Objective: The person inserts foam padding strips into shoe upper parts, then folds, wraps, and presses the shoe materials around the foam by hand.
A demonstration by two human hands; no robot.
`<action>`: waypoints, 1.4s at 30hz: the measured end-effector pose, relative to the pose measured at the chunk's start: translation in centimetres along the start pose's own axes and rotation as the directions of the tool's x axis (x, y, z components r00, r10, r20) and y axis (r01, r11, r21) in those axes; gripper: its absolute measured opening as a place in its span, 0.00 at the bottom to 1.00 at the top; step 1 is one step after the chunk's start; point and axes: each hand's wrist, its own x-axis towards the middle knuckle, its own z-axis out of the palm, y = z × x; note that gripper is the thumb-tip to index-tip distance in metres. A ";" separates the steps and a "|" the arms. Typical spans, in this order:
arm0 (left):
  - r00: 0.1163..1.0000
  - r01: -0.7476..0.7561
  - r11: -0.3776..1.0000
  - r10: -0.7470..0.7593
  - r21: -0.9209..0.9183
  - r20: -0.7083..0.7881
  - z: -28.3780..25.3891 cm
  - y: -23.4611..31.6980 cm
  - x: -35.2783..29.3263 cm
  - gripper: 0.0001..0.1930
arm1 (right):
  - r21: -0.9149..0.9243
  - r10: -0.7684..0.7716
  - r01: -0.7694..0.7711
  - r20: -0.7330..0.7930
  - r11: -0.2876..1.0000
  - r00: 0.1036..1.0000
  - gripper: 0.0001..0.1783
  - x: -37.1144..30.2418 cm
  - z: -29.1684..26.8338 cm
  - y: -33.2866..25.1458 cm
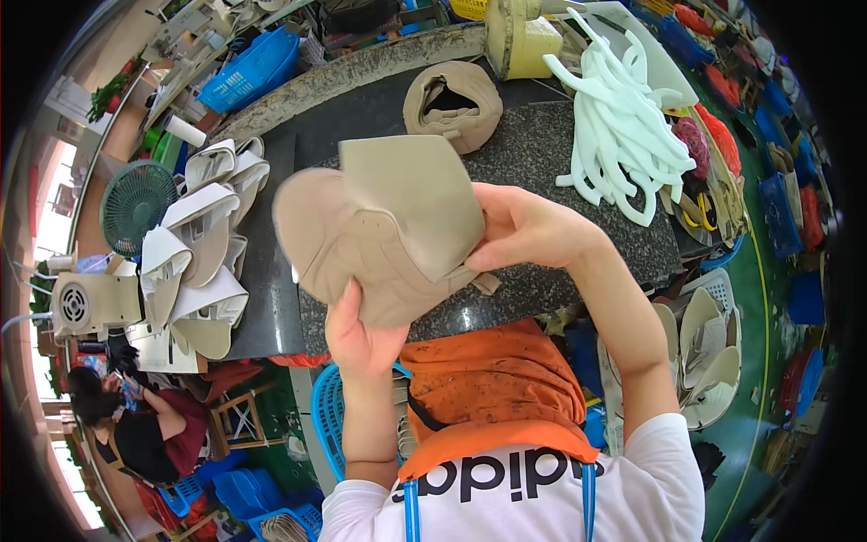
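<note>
A beige cap (361,271), its rounded brim toward the left, is held above the dark speckled tabletop (533,154). My left hand (361,334) grips the cap's near side, thumb on the fabric and the other fingers hidden beneath. Over the cap's right part lies a smooth, curved beige panel (411,194). My right hand (524,230) closes on the panel's right edge and the cap edge below it; some fingertips are hidden behind the panel. Beyond them another beige cap (453,106) rests on the table, its dark opening showing.
White foam strips (623,126) pile up at the far right, near yellow-handled scissors (700,212). Stacked pale cap pieces (203,244) and a green fan (137,206) stand left. A white basket (709,343) of pieces sits at right. Another person (135,425) sits at lower left.
</note>
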 end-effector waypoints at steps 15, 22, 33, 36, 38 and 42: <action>0.992 -0.113 0.931 0.085 -0.348 -0.094 2.4 -1.4 -0.9 0.27 | -0.961 -0.736 0.269 0.139 0.061 0.663 0.16 -1.0 4.0 3.4; 0.981 -0.189 0.978 0.192 0.083 -0.026 1.4 -1.4 -1.1 0.27 | -0.803 -0.068 0.111 0.088 0.585 0.994 0.13 -1.3 3.1 1.3; 0.984 -0.107 0.994 0.108 0.014 -0.143 3.3 -2.5 -0.5 0.30 | -0.717 -0.212 0.068 -0.114 0.694 0.971 0.13 -1.4 3.9 1.7; 0.971 -0.109 0.975 0.146 0.194 -0.189 3.2 -2.7 -0.4 0.30 | -0.840 -0.446 0.161 -0.105 0.519 0.889 0.14 -1.2 4.4 1.9; 0.967 -0.112 0.960 0.165 0.258 -0.196 3.4 -2.9 -0.5 0.30 | -0.866 -0.470 0.147 -0.110 0.478 0.876 0.15 -0.9 4.4 1.5; 0.953 -0.112 0.978 0.156 0.177 -0.258 3.7 -3.1 -0.4 0.29 | -0.890 -0.545 0.211 -0.049 0.405 0.837 0.17 -1.0 4.6 1.9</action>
